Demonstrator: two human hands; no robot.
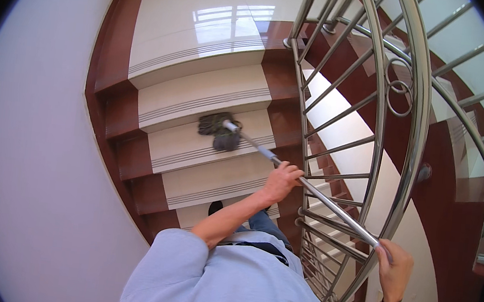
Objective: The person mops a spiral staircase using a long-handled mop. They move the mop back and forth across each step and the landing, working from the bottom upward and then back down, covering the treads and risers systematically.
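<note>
My left hand (282, 182) is wrapped around the metal handle (335, 208) of a mop, a little above its grey plastic collar (267, 152). Higher up, at the handle's end, my right hand (394, 266) grips it beside the stair railing. The handle slants down to the left, passing across the railing in my view. Its dark, stringy mop head (222, 130) rests on a cream stair tread (181, 143), slightly blurred, with strands spread towards the grooved edge. A white socket (230, 126) joins head and handle.
A stainless steel railing (421, 90) with bars and ring ornaments runs along the right, above a lower flight of stairs (330, 191). A white wall (32, 129) stands left. The steps rise to a glossy landing (172, 15). My dark shoe (215, 207) is on a lower step.
</note>
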